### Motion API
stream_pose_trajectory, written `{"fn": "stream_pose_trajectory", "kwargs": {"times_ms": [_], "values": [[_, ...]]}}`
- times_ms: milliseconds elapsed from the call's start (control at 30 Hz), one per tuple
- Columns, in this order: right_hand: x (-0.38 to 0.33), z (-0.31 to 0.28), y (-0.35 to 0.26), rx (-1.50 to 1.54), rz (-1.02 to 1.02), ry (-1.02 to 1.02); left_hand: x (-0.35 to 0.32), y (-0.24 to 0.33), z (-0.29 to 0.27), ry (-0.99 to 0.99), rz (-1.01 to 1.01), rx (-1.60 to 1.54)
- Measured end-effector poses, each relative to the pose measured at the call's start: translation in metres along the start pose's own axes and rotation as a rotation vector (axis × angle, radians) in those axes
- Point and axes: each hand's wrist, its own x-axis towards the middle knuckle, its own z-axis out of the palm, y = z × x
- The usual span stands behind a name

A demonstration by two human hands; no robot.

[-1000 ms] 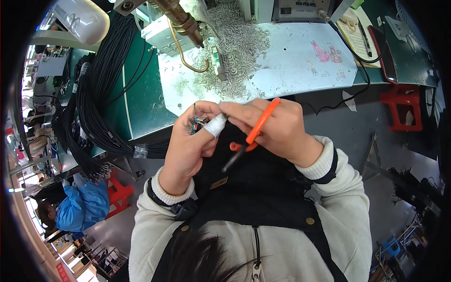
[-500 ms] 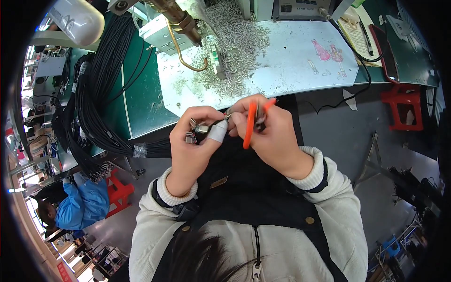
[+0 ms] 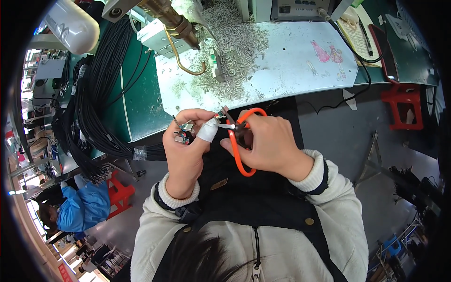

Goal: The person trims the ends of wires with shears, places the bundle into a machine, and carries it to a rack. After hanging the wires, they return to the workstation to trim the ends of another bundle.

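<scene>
My left hand (image 3: 182, 159) is closed, its thumb wrapped in white tape (image 3: 208, 130). Thumb and forefinger pinch a thin cable end (image 3: 219, 115) with small coloured wires showing at the tip. Other cable ends with silvery metal connectors (image 3: 188, 127) stick out between the fingers of this hand. In my right hand (image 3: 276, 141) is a pair of scissors with orange handles (image 3: 236, 152). Their blades (image 3: 227, 126) are spread apart, right at the pinched cable end and the taped thumb tip. Whether the blades touch the wires I cannot tell.
A white board (image 3: 291, 61) on the green bench carries a heap of small metal pieces (image 3: 235, 47), under a machine head with a brass-coloured nozzle (image 3: 176, 23). Thick bundles of black cable (image 3: 91, 103) lie at left. A red stool (image 3: 404, 107) stands at right; a person in blue (image 3: 84, 207) sits at far left.
The scissors have swung round in my right hand, and their spread blades now reach the left fingertips. My left hand has shifted slightly left, and the right fingers have left the cable end.
</scene>
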Motion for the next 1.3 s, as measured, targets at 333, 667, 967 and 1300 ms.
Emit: {"fn": "stream_pose_trajectory", "kwargs": {"times_ms": [333, 667, 967, 1300], "values": [[0.006, 0.022, 0.019, 0.392, 0.071, -0.022, 0.032, 0.008, -0.013, -0.165, -0.256, -0.154], [0.075, -0.010, 0.002, 0.663, 0.203, 0.230, 0.091, 0.011, -0.010, -0.152, -0.298, -0.267], [0.089, -0.011, 0.006, 0.757, 0.189, 0.121, 0.099, 0.015, -0.018, -0.234, -0.344, -0.232], [0.089, -0.002, 0.011, 0.686, 0.104, 0.184, 0.092, 0.014, -0.015, -0.177, -0.253, -0.205]]}}
